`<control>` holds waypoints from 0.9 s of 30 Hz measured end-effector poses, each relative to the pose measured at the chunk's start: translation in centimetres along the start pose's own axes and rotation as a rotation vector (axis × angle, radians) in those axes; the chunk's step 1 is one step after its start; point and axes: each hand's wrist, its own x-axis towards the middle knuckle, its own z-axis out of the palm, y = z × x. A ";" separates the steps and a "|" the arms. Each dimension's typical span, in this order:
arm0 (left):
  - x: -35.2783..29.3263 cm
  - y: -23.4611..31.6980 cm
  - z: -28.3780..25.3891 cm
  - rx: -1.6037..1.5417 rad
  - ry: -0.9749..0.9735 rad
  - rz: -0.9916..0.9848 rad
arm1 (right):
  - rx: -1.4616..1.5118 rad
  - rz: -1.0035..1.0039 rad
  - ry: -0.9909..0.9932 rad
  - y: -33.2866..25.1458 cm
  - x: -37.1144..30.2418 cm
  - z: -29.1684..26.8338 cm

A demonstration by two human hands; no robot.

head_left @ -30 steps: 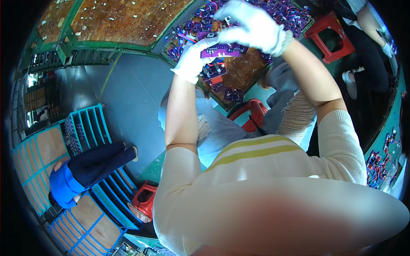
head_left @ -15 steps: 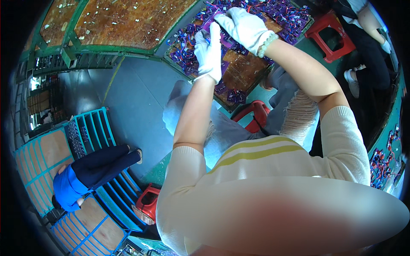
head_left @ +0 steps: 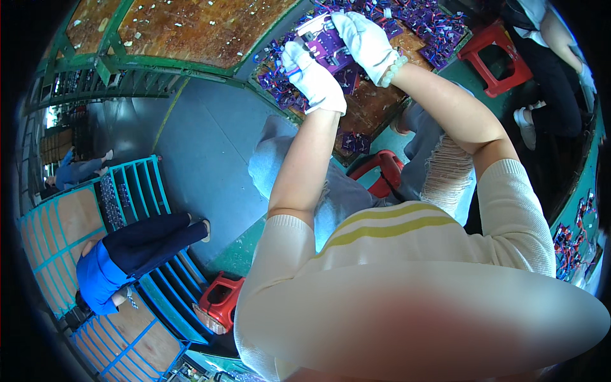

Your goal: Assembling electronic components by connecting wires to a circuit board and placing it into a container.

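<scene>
A purple circuit board is tilted above the workbench, its face lit brightly. My right hand, in a white glove with a pale bead bracelet at the wrist, grips the board by its right edge. At the board's left side my left hand, gloved too, has its fingers curled together. A short blue and red wire shows at those fingers; its ends are hidden. Heaps of purple boards with red and blue wires surround both hands on the brown bench top.
A green-framed wooden table stands to the left of the bench. Red stools are at the right and between my legs. A co-worker sits at the far right; another, in blue, bends over blue racks at lower left.
My left hand has turned and come down from the board, its fingers now curled. The board's face has tilted into view. Another person has appeared at the far left.
</scene>
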 end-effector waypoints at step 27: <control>1.2 2.5 -1.3 0.183 -0.390 -0.068 | 0.094 0.069 0.174 -0.3 0.4 0.4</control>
